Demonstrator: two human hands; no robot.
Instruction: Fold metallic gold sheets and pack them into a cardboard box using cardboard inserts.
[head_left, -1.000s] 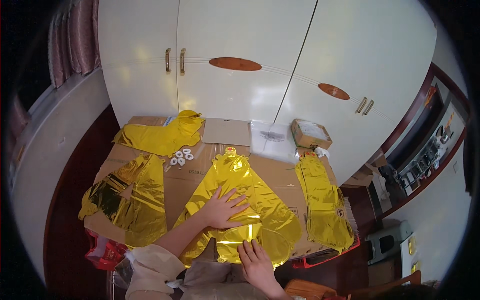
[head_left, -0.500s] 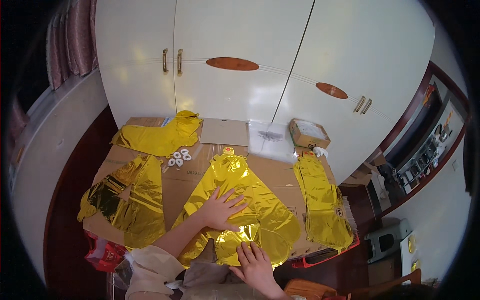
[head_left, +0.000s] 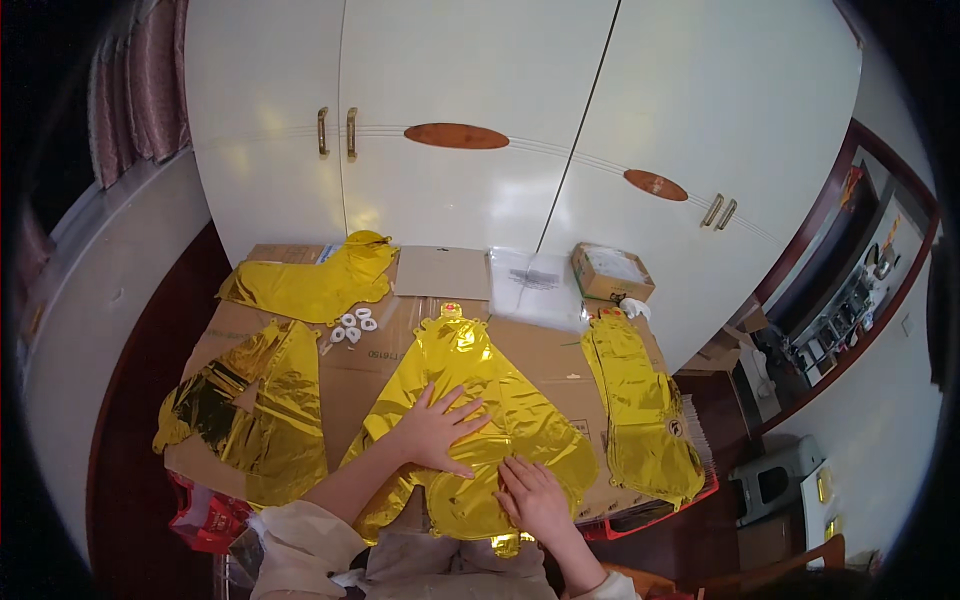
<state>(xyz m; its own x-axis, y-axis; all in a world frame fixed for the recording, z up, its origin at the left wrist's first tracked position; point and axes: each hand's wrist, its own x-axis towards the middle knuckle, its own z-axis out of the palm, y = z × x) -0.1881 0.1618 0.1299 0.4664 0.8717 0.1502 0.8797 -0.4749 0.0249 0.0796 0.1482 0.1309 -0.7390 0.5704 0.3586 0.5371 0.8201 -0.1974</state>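
Observation:
A flat, uninflated gold foil balloon [head_left: 470, 365] lies in the middle of the cardboard-covered table, its narrow end with a small tab pointing away from me. My left hand [head_left: 440, 432] rests flat on its middle with the fingers spread. Nearer and to the right, my right hand [head_left: 535, 497] lies on the wide end, fingers stretched out and close together. Neither hand grips anything. A small shiny gold tab [head_left: 507, 544] sticks out past the near edge, below the balloon.
More flat gold foil pieces lie at the left [head_left: 255, 415], back left [head_left: 320, 280] and right [head_left: 645, 410]. White rings [head_left: 350, 325], a grey card [head_left: 442, 272], clear plastic bags [head_left: 535, 285] and a small carton [head_left: 612, 272] sit toward the white cabinet [head_left: 450, 60]. A grey stool [head_left: 780, 478] stands right.
My right hand has slid away from me over the foil, from the near edge onto the wide end. The gold tab now shows at the near edge. My left hand stays flat.

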